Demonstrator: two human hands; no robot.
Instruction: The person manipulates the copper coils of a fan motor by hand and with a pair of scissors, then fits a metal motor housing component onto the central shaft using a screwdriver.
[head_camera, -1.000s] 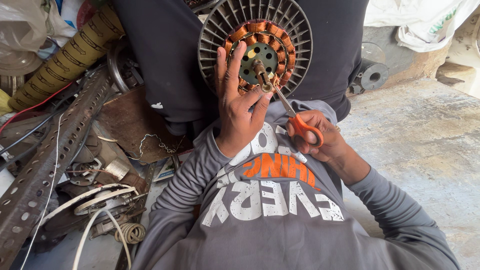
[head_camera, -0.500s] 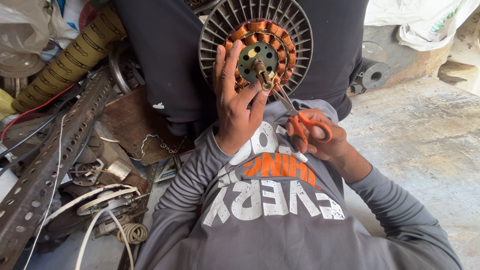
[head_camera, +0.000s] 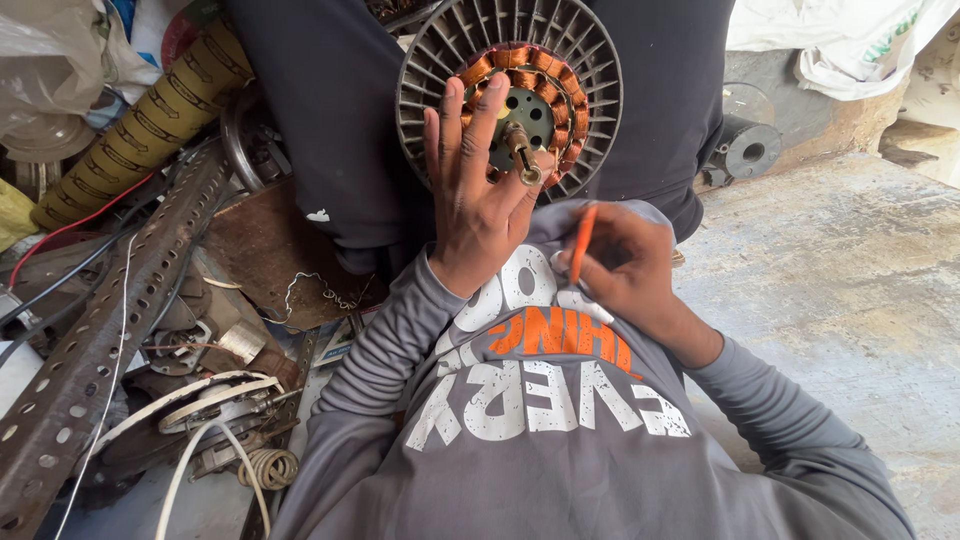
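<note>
Fingers (head_camera: 470, 120) on finned stator (head_camera: 510, 95)

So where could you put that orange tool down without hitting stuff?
The bare concrete floor beside the right hand is free. On the left hand's side it is crowded: perforated metal strip, white cables, scrap parts.

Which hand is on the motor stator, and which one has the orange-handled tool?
The left hand lies flat against the stator, fingers spread. The right hand holds the orange-handled tool, clear of it.
</note>
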